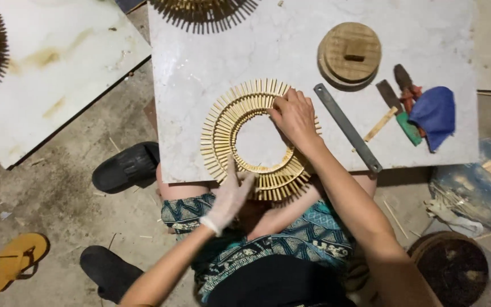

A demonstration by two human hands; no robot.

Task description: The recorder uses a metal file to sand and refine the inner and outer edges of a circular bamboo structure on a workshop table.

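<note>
A ring of pale wooden sticks (pixel 228 122), fanned out like a sunburst, lies on a white marble slab (pixel 211 57) over my lap. My left hand (pixel 229 196), in a thin white glove, presses flat on the ring's near edge with fingers spread. On the ring's upper right part rests my bare right hand (pixel 294 116), fingers curled on the sticks. The open middle of the ring shows bare slab.
Right of the ring lie a grey metal ruler (pixel 348 128), a round wooden disc (pixel 349 53), pliers (pixel 407 88), a green-handled tool (pixel 402 116) and a blue cloth (pixel 436 113). Another stick ring (pixel 203 11) is at the slab's far edge. Black shoes (pixel 126 166) and a yellow sandal (pixel 13 258) lie on the concrete floor.
</note>
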